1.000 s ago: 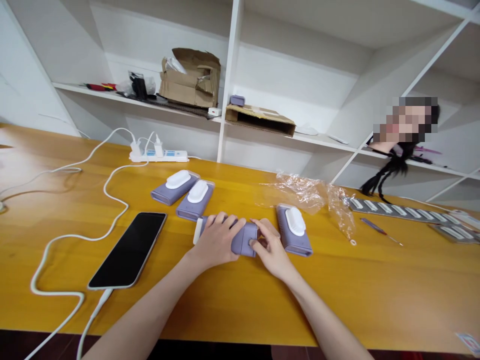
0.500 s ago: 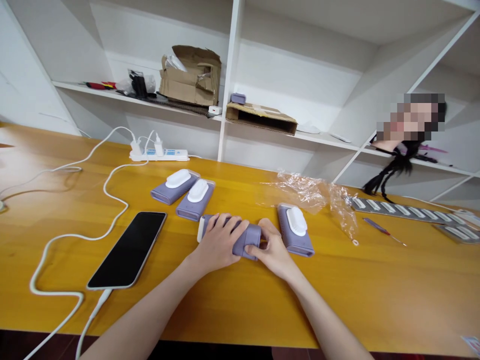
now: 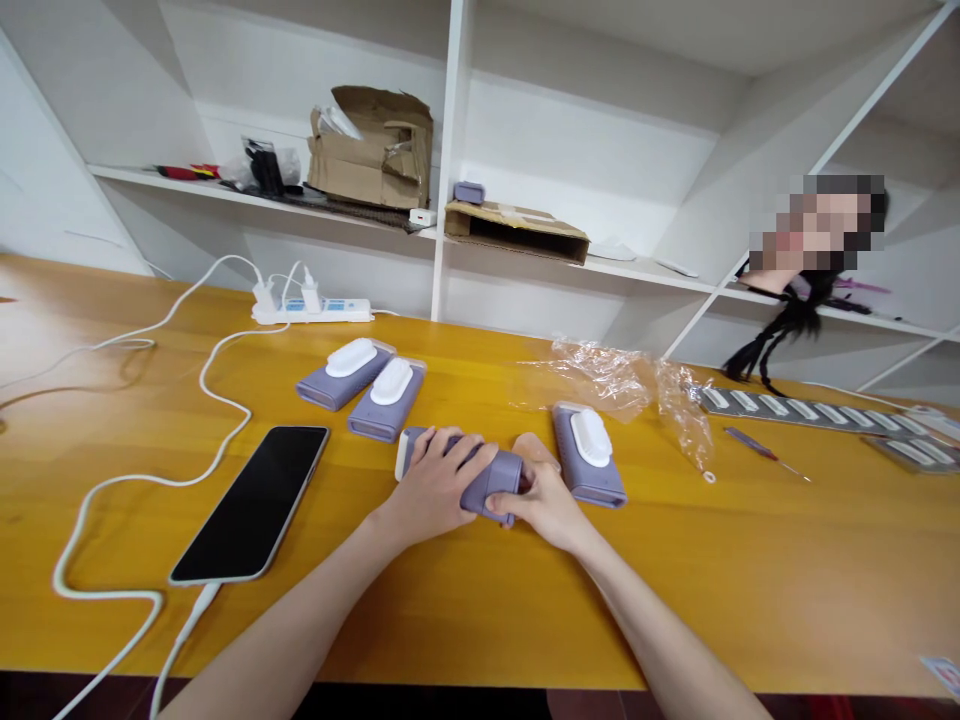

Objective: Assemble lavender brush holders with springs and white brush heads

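Note:
A purple rectangular case (image 3: 487,490) lies on the table between my hands, its white part showing at the left end. My left hand (image 3: 439,480) is wrapped over its top, fingers on the far side. At the right end, my right hand (image 3: 544,500) grips it with thumb on the near side; the other fingertips are partly hidden behind the end. Two more purple cases with white oval pieces on top, a left one (image 3: 341,375) and a nearer one (image 3: 386,400), lie beyond my left hand. A third such case (image 3: 590,455) lies right of my right hand.
A phone (image 3: 251,505) on a white cable lies at the left. A power strip (image 3: 315,311) stands at the back. Clear plastic wrap (image 3: 607,380), a screwdriver (image 3: 765,453) and a strip of white pieces (image 3: 810,415) lie rightward. Shelves hold cardboard boxes (image 3: 371,160) and a mannequin head (image 3: 814,235).
My right fingers have drawn in closer against the case's right end. My left hand keeps its hold, and the whole view has shifted slightly.

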### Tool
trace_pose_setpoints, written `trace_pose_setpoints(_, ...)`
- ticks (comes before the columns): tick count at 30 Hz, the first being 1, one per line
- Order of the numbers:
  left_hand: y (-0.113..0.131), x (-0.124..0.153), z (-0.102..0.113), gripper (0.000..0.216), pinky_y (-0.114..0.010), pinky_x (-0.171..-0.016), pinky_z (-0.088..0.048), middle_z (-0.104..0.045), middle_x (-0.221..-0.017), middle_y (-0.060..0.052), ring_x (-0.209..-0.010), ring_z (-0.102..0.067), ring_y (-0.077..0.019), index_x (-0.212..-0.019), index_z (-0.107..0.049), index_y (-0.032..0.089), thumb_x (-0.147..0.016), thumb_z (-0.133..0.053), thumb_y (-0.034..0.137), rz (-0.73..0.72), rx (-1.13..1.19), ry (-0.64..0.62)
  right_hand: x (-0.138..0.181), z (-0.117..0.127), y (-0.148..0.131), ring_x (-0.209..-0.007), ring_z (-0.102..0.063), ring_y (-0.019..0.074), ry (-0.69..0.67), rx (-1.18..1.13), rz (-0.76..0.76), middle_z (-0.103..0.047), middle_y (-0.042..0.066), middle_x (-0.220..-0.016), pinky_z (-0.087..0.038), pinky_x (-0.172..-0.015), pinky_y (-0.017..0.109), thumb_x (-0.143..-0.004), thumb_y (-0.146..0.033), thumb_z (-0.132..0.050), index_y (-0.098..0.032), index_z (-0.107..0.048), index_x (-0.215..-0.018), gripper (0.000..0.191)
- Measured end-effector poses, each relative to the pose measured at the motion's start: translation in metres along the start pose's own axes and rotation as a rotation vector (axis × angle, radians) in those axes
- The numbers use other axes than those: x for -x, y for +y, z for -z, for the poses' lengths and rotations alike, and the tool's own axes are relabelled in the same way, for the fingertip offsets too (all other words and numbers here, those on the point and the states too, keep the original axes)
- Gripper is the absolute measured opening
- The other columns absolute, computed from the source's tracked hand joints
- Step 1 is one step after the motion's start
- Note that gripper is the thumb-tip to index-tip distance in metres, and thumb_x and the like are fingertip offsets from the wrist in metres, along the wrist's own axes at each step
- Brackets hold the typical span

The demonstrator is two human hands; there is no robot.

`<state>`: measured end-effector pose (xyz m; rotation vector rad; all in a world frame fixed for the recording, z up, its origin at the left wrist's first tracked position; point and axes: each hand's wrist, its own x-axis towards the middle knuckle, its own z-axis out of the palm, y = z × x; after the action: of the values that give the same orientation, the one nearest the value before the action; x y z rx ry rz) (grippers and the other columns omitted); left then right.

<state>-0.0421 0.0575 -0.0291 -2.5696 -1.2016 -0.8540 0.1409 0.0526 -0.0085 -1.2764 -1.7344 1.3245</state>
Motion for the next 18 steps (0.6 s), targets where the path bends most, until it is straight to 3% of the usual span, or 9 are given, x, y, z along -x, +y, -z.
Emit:
trace_pose_setpoints(6, -0.001, -0.002, 0.001, 0.056, -0.044, -0.093, -0.025, -0.056, -0.12, -0.007, -0.107, -0.041, -0.0277, -0.122, -0.048, 0.023, -0.069, -0.06, 0.036, -0.021, 0.006, -0.019, -0.002, 0.003, 0.004, -0.049, -0.053, 0.0114, -0.056, -0.083, 0.004, -0.057, -0.002, -0.06, -0.044, -0.048, 0.024, -0.064, -0.026, -0.068, -0.014, -0.058, -0.077, 0.02)
trace_pose_setpoints(12, 0.0, -0.001, -0.001, 0.051, -0.043, -0.091, -0.027, -0.056, -0.12, -0.007, -0.107, -0.041, -0.0285, -0.121, -0.05, 0.023, -0.072, -0.058, 0.037, 0.007, -0.029, 0.024, 0.002, -0.006, 0.004, -0.053, -0.046, 0.0103, 0.236, 0.214, 0.05, -0.049, -0.004, -0.059, -0.039, -0.049, 0.022, -0.061, -0.029, -0.07, -0.016, -0.056, -0.067, 0.02)
trace_pose_setpoints(18, 0.0, -0.001, -0.005, 0.05, -0.043, -0.092, -0.026, -0.056, -0.119, -0.008, -0.109, -0.041, -0.029, -0.123, -0.05, 0.023, -0.074, -0.055, 0.035, 0.027, -0.029, 0.051, 0.005, -0.009, 0.003, -0.056, -0.048, 0.0135, 0.227, 0.268, 0.115, -0.053, -0.001, -0.065, -0.039, -0.05, 0.025, -0.066, -0.032, -0.065, -0.018, -0.057, -0.085, 0.025)
